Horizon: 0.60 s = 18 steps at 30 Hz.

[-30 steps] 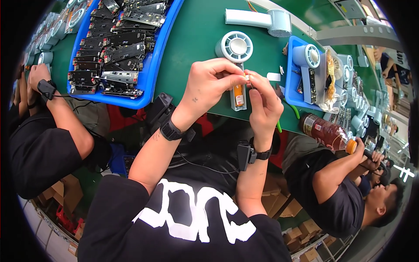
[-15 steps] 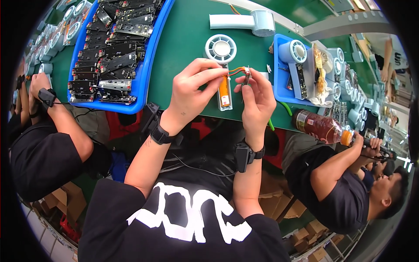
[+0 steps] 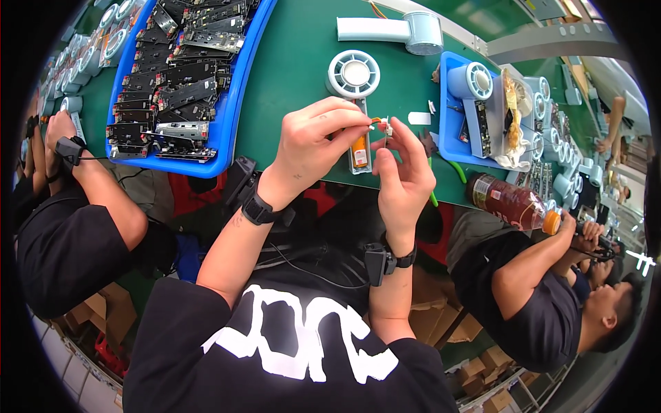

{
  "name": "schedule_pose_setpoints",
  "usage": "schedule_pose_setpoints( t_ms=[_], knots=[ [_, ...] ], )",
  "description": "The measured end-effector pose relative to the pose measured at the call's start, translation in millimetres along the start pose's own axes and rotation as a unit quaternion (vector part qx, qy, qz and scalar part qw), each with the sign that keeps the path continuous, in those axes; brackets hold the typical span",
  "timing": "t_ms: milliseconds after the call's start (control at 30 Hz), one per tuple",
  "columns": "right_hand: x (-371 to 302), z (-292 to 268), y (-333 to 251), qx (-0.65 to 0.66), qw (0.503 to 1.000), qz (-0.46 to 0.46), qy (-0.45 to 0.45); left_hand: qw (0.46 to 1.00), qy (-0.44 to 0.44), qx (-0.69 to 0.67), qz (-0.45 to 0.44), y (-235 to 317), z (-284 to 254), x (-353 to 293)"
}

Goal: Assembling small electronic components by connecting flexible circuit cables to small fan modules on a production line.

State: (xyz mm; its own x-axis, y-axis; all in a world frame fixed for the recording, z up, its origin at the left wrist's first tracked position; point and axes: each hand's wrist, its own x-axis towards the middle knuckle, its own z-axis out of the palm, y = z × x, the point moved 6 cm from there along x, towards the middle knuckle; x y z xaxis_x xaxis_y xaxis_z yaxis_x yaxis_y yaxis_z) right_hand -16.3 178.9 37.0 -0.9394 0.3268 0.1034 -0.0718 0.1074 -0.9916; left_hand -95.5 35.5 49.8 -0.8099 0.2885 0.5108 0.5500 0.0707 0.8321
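An opened light-blue handheld fan [image 3: 354, 74] lies on the green table, its round head pointing away from me. In its handle sits an orange battery [image 3: 359, 150], partly covered by my left hand. My left hand [image 3: 310, 141] pinches short coloured wires [image 3: 376, 121] above the handle, thumb against fingertips. Facing it, my right hand [image 3: 405, 175] grips a small circuit board [image 3: 387, 134] on edge between thumb and fingers. The wire end is close to the top of that board; whether it is plugged in I cannot tell.
A blue tray [image 3: 231, 131] heaped with black circuit boards stands left. Behind lies another fan [image 3: 392, 31]. At right are a smaller blue tray [image 3: 451, 148] with fan parts, green-handled pliers [image 3: 454, 172] and a drink bottle [image 3: 506, 203] on its side. People sit on both sides.
My left hand has moved right, toward the board in my right hand, and less wire shows between them. The view has shifted slightly.
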Motion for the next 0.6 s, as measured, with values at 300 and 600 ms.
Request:
schedule_pose_setpoints(
  t_ms=[300,600],
  knots=[
    [-3,4,-11,-0.069,0.994,-0.078,0.027,1.0,-0.008,0.015,0.001,2,-1,2],
    [-4,7,-12,-0.065,0.996,-0.056,0.026,1.0,0.009,0.009,-0.004,-2,-1,0]
  ],
)
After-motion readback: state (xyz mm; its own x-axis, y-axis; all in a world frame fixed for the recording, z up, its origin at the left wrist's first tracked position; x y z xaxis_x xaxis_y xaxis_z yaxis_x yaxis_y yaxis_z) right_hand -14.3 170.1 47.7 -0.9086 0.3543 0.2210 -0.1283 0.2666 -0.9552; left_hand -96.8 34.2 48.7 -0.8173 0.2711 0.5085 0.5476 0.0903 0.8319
